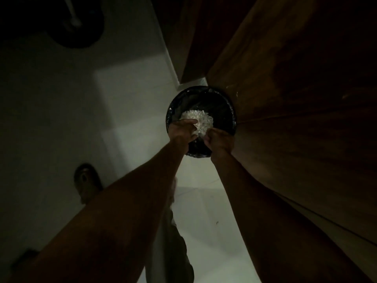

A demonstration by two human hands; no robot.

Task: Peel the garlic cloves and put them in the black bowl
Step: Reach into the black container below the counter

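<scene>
Both arms reached down over a round black container lined with a dark plastic bag (228, 111), which stood on the pale tiled floor (126, 94) beside a brown wooden panel (295, 99). The left hand (181, 129) and the right hand (219, 139) were held close together above its opening, fingers curled around a white, flaky clump (201, 122) that looked like garlic skins; each grip was closed on that material. Whether the clump was held or lay inside the container could not be told in the dim light. No peeled cloves and no black bowl as such could be identified. As a judgement, the step in hand was disposal of peelings, which suggested peeling was largely done; the placement of cloves could not be confirmed.
</scene>
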